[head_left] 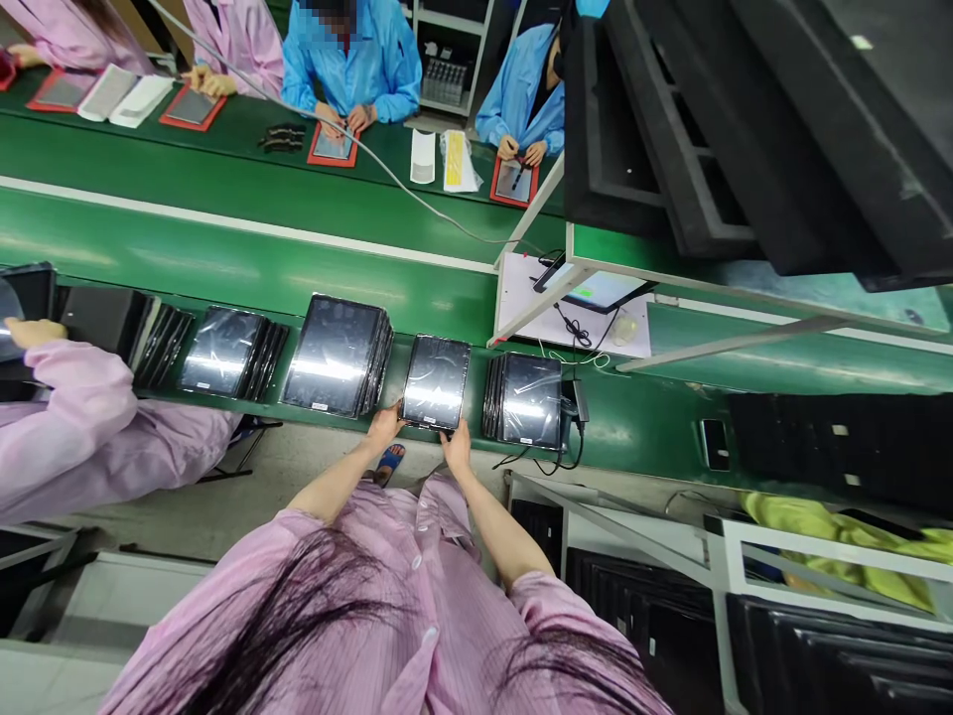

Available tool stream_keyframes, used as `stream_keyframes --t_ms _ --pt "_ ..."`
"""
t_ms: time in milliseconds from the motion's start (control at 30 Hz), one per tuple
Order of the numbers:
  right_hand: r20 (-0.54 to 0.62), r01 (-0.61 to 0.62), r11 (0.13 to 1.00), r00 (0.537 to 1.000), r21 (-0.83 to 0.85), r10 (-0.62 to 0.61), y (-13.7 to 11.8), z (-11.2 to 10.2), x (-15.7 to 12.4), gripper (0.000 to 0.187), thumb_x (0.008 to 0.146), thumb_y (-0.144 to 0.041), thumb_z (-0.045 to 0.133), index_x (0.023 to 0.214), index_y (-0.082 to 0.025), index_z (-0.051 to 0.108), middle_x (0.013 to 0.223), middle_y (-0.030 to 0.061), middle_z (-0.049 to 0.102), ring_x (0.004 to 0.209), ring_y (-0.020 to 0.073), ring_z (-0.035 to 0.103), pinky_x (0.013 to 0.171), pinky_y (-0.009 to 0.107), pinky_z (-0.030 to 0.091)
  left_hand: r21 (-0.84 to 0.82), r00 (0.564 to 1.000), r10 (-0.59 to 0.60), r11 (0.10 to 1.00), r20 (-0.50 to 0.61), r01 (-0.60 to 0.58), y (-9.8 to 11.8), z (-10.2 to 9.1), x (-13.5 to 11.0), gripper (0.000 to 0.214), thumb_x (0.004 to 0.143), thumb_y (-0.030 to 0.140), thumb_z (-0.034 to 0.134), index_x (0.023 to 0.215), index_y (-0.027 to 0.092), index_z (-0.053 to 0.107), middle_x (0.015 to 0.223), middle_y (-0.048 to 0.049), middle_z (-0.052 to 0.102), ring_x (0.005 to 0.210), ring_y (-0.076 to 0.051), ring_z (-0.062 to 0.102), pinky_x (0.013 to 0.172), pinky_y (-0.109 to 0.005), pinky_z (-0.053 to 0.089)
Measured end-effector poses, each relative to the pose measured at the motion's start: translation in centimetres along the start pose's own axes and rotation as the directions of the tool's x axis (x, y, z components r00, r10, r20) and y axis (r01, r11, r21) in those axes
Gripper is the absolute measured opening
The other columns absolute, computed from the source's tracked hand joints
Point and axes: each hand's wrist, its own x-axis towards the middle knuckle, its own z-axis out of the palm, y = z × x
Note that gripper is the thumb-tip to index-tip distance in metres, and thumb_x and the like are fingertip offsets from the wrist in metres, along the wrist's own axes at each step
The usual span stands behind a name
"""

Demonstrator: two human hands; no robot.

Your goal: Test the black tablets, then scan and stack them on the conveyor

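A tablet-like screen panel (pixel 436 382) with a glossy dark face and wrinkled clear film is at the bench's near edge, straight before me. My left hand (pixel 385 425) grips its lower left corner, and my right hand (pixel 457 447) holds its bottom edge near the right corner. The fingertips under the panel are hidden. To the left leans a thick stack of similar panels (pixel 332 356). Another stack (pixel 530 399) stands on the right, beside a black adapter (pixel 579 402) with cables.
Further left are more panels (pixel 223 353) and a co-worker's arm (pixel 81 387). Across the green conveyor (pixel 245 238), several people work over red trays (pixel 332 149). A metal frame (pixel 536 209) bears black foam trays (pixel 730 129) at upper right. A phone (pixel 715 445) lies on the right.
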Motion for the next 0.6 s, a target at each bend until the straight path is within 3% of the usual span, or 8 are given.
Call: stream_keyframes --t_ms 167,367,600 --pt "0.029 0.070 0.997 0.997 0.015 -0.071 -0.3 -0.4 2.1 0.063 0.080 -0.017 0.081 0.140 -0.014 0.063 0.145 0.0203 0.066 0.142 0.0363 0.060 0.126 0.051 0.047 -0.144 0.996 0.082 0.986 -0.028 -0.085 -0.6 0.4 1.1 0.075 0.092 0.022 0.091 0.160 0.021 0.059 0.162 -0.0185 0.066 0.150 -0.027 0.064 0.125 -0.032 0.046" --pt "0.087 0.126 0.991 0.988 0.051 -0.130 0.1 -0.7 3.6 0.073 0.068 -0.017 0.093 0.136 -0.016 0.068 0.144 0.0176 0.069 0.139 0.0336 0.065 0.124 0.047 0.051 -0.195 0.996 0.084 0.977 -0.010 -0.084 -1.1 0.9 1.9 0.069 0.085 0.021 0.096 0.147 0.024 0.067 0.150 -0.0136 0.075 0.140 -0.026 0.071 0.117 -0.030 0.052" --pt "0.028 0.115 0.991 0.993 0.070 -0.117 0.3 -0.2 2.8 0.065 0.074 -0.025 0.090 0.135 -0.016 0.069 0.141 0.0189 0.073 0.134 0.0351 0.067 0.120 0.049 0.053 -0.177 0.995 0.098 0.980 0.020 -0.093 -1.1 0.2 2.0 0.065 0.084 0.017 0.095 0.143 0.023 0.068 0.152 -0.0141 0.075 0.142 -0.028 0.070 0.118 -0.030 0.051"
